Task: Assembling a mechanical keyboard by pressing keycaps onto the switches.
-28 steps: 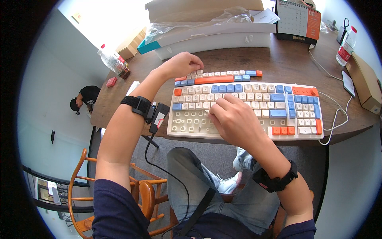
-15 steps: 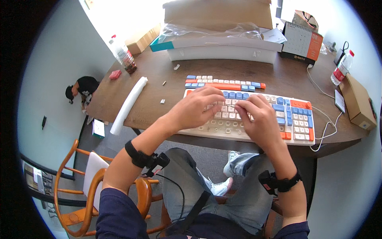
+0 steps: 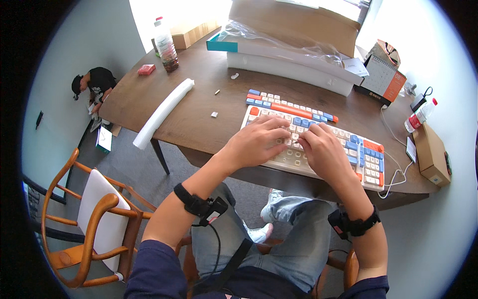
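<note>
A brown wooden desk spans the room, its right end by a pale wall. Near its front edge, right of the middle, lies the keyboard, its lower left part bare of keycaps. Over it are the left hand and the right hand, fingertips close together. The fingers of both are bent inward; whether either grasps a small piece, I cannot tell. Just behind the keyboard lie rows of loose keycaps.

Along the desk's back edge stands an open box with clear plastic in it, and right of that a calendar. A bottle and a brown carton stand toward the right end. On the left part are another bottle, a red packet and a long white roll reaching the front edge.

A wooden chair stands on grey floor; beyond the desk's left corner, another person bends forward.
</note>
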`<state>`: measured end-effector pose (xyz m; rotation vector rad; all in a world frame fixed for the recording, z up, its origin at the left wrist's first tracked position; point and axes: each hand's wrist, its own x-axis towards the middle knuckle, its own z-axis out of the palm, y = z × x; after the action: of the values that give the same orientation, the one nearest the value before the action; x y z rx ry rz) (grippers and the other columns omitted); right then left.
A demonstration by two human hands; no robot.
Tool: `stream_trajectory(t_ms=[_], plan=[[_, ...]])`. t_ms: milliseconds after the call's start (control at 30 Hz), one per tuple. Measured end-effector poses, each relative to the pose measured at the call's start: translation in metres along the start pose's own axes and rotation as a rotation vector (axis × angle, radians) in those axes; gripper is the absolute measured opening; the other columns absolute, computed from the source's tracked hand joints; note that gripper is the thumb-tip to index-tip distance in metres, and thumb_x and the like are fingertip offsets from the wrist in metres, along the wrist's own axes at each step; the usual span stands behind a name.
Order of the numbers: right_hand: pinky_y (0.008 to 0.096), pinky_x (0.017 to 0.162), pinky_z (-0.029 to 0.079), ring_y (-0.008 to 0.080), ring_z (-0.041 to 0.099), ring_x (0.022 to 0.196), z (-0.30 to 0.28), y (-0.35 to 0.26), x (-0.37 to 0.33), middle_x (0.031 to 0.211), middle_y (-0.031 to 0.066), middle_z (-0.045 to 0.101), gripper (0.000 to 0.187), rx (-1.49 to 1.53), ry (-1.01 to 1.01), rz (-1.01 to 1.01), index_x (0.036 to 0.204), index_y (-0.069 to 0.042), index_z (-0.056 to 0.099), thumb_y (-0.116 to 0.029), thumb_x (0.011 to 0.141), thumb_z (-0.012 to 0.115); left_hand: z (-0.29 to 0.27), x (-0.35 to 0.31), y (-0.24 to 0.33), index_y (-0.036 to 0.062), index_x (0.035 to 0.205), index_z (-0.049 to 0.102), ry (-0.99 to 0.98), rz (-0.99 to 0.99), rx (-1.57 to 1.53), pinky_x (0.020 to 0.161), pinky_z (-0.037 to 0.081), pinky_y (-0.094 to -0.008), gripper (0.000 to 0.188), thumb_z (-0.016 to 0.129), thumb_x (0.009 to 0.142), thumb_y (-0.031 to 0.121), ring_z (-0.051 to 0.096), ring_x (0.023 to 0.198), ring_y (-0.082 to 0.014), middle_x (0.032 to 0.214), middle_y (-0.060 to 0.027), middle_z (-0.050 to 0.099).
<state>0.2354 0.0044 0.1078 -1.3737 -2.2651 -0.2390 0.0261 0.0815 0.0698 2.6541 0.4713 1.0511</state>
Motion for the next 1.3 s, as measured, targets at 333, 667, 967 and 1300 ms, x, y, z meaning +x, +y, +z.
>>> stream_trajectory(t_ms=[333,667,967,1300], plan=[[0.0357,0.089,0.048,0.0260,0.060,0.096,-0.009,-0.022,0.028,0.092,0.0113,0.065,0.009,-0.278,-0.227,-0.125,0.085,-0.002,0.071,-0.005,0.080,0.065,0.001,-0.001,-0.001,0.0061,0.104,0.068,0.020,-0.003,0.021,0.106,0.043,-0.0430,0.021,0.071,0.087,0.018,0.056,0.122,-0.0319,0.122,-0.0108,0.063],[0.0373,0.093,0.049,0.0268,0.059,0.099,-0.006,-0.003,0.031,0.099,0.0126,0.066,0.015,-0.209,-0.327,-0.249,0.091,0.000,0.072,-0.002,0.077,0.065,0.004,-0.002,-0.006,0.0078,0.108,0.068,0.041,0.007,0.010,0.104,0.044,-0.0438,0.023,0.073,0.087,0.017,0.058,0.119,-0.0332,0.122,-0.0109,0.064],[0.0427,0.076,0.047,0.0337,0.057,0.084,0.001,0.007,0.001,0.083,0.0148,0.059,0.005,0.164,-0.055,0.021,0.085,0.003,0.064,-0.001,0.085,0.068,0.014,0.001,-0.008,0.0068,0.098,0.070,0.091,0.058,0.042,0.105,0.043,-0.0422,0.019,0.070,0.088,0.023,0.059,0.115,-0.0305,0.116,-0.0107,0.064],[0.0392,0.069,0.046,0.0298,0.056,0.077,0.016,0.011,-0.015,0.076,0.0141,0.057,0.009,0.265,-0.001,0.149,0.086,0.004,0.065,-0.004,0.086,0.070,0.016,-0.004,-0.008,0.0130,0.100,0.073,0.076,0.057,0.074,0.108,0.039,-0.0441,0.018,0.067,0.090,0.027,0.055,0.121,-0.0291,0.122,-0.0092,0.061]])
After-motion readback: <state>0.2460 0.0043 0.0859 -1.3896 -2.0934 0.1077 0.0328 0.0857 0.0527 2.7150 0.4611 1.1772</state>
